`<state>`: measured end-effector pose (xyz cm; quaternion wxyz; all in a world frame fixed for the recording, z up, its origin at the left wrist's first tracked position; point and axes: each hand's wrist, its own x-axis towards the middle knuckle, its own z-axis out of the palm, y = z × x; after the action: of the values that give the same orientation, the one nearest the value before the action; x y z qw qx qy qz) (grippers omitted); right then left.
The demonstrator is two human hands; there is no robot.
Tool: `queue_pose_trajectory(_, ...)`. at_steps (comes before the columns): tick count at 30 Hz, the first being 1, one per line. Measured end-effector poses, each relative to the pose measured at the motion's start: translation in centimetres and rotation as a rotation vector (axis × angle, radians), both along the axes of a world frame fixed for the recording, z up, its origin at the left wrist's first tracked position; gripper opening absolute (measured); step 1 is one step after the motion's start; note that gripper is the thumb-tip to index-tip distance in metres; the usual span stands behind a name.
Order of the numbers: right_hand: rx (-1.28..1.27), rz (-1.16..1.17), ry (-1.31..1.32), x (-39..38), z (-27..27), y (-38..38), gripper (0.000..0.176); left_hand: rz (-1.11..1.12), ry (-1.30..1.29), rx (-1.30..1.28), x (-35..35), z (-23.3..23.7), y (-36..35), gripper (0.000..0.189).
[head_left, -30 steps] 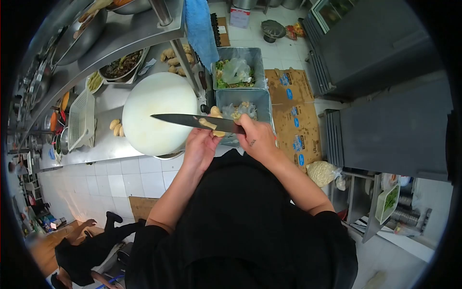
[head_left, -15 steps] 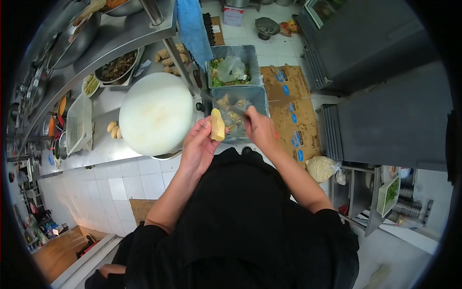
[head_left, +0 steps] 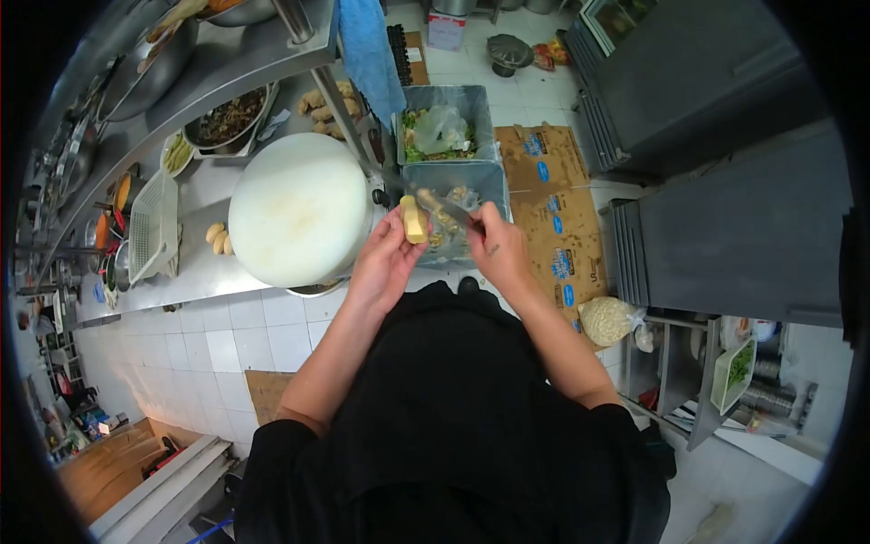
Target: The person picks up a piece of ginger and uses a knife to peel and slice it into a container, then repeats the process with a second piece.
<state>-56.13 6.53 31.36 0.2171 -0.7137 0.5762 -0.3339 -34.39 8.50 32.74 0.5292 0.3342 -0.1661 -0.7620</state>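
My left hand [head_left: 383, 263] is closed around a pale yellow, partly peeled piece of ginger [head_left: 414, 220]. In my right hand [head_left: 500, 252] is a knife, its wide blade [head_left: 446, 207] pointing up and left, close to the ginger. Both hands are held over the near edge of a grey bin [head_left: 497, 186] with peelings and scraps inside. Left of my hands, a round white cutting board [head_left: 294, 213] lies on the steel counter [head_left: 195, 286]. Several peeled pieces [head_left: 218, 238] sit beside the board, and unpeeled ginger roots [head_left: 328, 107] lie behind it.
A second bin [head_left: 482, 109] with green scraps and a plastic bag stands behind the first. Flattened cardboard [head_left: 555, 227] covers the floor at right, beside grey cabinets [head_left: 716, 227]. A blue towel [head_left: 370, 59] hangs from the shelf post. A white basket [head_left: 152, 227] stands on the counter.
The ginger has turned in my left hand and shows a flat cut face. My right hand has moved slightly right and down, and the knife blade now shows more plainly.
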Motion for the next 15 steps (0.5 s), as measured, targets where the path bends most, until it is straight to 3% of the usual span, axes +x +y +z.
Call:
queue_pose_trajectory(3,-0.263,0.126,-0.011,1.2,4.3,1.1,0.028,0.147,0.029,0.103,-0.4,0.1,-0.1,0.038)
queue_pose_trajectory(4,-0.381,0.192,0.005,1.5,5.1,1.4,0.032,0.086,0.152,0.047,-0.2,-0.1,-0.4,0.035)
queue_pose_trajectory(9,-0.4,0.213,0.029,2.3,5.8,2.1,0.034,0.116,0.057,0.062,-0.2,-0.1,0.1,0.041)
queue_pose_trajectory(11,-0.382,0.226,0.027,2.6,5.8,2.1,0.035,0.106,0.126,0.022,0.1,0.5,0.6,0.028)
queue_pose_trajectory(15,-0.381,0.242,0.026,2.6,5.5,1.9,0.035,0.123,0.124,0.024,0.5,-0.1,1.2,0.029)
